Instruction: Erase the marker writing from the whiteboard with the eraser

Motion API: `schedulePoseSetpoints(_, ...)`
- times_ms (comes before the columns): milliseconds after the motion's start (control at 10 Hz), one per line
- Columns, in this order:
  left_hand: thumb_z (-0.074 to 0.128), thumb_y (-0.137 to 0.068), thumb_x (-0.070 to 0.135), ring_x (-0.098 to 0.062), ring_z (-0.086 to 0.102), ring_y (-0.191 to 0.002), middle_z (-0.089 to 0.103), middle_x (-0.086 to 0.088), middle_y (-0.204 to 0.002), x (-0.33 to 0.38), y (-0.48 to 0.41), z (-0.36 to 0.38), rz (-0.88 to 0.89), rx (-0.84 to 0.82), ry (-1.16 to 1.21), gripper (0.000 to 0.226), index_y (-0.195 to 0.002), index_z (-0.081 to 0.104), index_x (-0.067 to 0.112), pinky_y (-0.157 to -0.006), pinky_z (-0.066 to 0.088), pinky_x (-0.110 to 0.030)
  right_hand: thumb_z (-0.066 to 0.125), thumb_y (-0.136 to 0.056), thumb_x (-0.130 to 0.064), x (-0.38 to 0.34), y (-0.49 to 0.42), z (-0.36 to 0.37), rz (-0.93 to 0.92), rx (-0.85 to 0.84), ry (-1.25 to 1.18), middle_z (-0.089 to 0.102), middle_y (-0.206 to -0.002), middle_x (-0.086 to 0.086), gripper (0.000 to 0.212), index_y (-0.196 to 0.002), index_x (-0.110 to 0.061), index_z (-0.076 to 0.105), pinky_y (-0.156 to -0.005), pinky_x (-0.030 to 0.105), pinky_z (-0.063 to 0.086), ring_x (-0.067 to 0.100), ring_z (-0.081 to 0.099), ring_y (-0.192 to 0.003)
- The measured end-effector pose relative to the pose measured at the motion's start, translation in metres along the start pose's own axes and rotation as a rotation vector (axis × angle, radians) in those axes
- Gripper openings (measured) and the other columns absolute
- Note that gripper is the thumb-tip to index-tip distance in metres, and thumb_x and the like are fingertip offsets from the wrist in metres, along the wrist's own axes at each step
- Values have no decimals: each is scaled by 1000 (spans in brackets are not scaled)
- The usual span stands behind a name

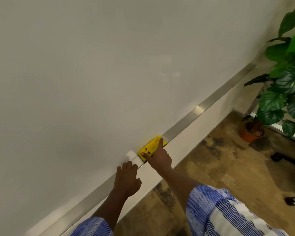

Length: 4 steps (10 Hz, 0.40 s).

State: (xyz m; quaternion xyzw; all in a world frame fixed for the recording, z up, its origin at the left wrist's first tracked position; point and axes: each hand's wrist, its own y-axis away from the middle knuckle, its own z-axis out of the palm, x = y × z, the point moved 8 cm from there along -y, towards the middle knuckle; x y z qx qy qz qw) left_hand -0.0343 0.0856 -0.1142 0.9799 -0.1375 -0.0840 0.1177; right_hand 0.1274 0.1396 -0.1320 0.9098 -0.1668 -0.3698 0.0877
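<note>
A large whiteboard fills most of the view; I see no marker writing on it, only faint smudges at the upper right. A yellow eraser lies on the metal ledge along the board's bottom edge. My right hand rests on top of the eraser, thumb at its near end and index finger stretched along it. My left hand lies flat on the ledge just left of the eraser, fingers together, holding nothing.
A potted plant with big green leaves stands in an orange pot at the right. Brown mottled floor lies below the ledge. A dark chair base sits at the far right.
</note>
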Motion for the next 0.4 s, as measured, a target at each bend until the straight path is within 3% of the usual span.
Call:
schedulePoseSetpoints(200, 48, -95, 49, -26, 40, -138, 40, -8, -152, 6, 7, 24, -92, -85, 103, 63, -146, 37, 13, -111, 35, -40, 36, -90, -76, 23, 9, -17, -281, 60, 349, 52, -125, 8, 97, -159, -14, 8, -83, 36, 44, 25, 54, -108)
schedulePoseSetpoints(400, 46, -99, 48, -31, 17, -154, 16, -15, -168, 44, 8, 11, -166, -116, 185, 76, -158, 19, 8, -124, 21, -44, 26, -95, -70, 49, 16, -46, -455, -63, 470, 33, -155, 9, 87, -159, -13, 10, -112, 42, 31, 29, 35, -140)
